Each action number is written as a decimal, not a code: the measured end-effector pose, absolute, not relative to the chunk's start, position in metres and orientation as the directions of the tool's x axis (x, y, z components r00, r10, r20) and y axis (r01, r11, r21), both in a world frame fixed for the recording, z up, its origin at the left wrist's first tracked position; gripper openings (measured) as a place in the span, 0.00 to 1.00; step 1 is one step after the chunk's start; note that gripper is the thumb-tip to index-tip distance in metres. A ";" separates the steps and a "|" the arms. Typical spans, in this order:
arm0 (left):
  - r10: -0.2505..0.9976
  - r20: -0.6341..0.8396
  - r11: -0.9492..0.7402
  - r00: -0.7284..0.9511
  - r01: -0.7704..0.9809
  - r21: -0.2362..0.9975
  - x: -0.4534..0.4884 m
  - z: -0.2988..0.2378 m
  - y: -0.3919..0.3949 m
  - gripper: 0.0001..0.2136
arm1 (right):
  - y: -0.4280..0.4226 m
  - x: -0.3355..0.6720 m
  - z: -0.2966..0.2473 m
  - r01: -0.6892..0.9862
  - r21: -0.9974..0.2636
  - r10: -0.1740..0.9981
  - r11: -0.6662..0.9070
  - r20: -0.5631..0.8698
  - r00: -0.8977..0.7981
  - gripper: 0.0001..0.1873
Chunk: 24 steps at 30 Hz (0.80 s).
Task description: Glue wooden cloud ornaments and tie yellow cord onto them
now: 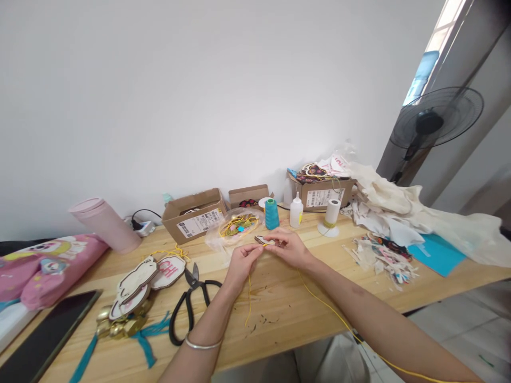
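Note:
Over the middle of the wooden table (279,314), my left hand (240,264) and my right hand (288,248) meet, both pinched. Between their fingertips is a small flat cloud-shaped ornament (263,240) with a dark edge. A yellow cord (319,303) runs from the ornament, hangs down below my left hand and trails along my right forearm off the table's front edge. Black scissors (190,303) lie just left of my left wrist. A pile of similar white ornaments (139,284) with teal tassels sits further left.
At the back stand cardboard boxes (195,218), a clear bag of yellow cords (238,226), a teal thread spool (272,214), a glue bottle (296,210) and a white roll (331,215). Cloth and scraps (383,255) lie right. A pink cup (104,223), pink pouch and black tablet (43,340) are left. A fan (435,119) stands behind.

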<state>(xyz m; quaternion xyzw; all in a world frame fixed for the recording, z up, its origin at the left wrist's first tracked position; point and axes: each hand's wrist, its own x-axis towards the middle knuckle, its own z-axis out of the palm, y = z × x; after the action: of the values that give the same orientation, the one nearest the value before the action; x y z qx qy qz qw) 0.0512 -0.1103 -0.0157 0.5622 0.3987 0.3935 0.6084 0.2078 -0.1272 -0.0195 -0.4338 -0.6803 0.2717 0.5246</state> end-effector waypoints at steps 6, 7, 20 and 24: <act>0.929 -0.007 0.019 0.371 -0.029 0.999 0.051 -0.015 -0.109 0.12 | -0.123 0.211 -0.026 0.300 -0.829 0.874 0.471 0.486 -0.027 0.10; 0.935 -0.014 0.024 0.355 -0.024 0.999 0.051 -0.015 -0.109 0.12 | -0.124 0.211 -0.025 0.295 -0.838 0.879 0.458 0.477 -0.009 0.10; 0.912 -0.015 -0.004 0.409 0.046 0.999 0.052 -0.028 -0.103 0.15 | -0.123 0.208 -0.027 0.297 -0.875 0.905 0.383 0.419 0.067 0.09; 0.893 -0.033 0.011 0.450 0.050 0.999 0.054 -0.024 -0.108 0.14 | -0.121 0.208 -0.034 0.356 -0.856 0.905 0.375 0.421 0.059 0.10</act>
<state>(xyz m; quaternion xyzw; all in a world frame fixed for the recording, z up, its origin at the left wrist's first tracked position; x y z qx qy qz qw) 0.0536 -0.1080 -0.0241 0.6079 0.3878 0.3533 0.5960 0.2076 -0.1212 -0.0335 -0.4960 -0.6356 0.2581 0.5324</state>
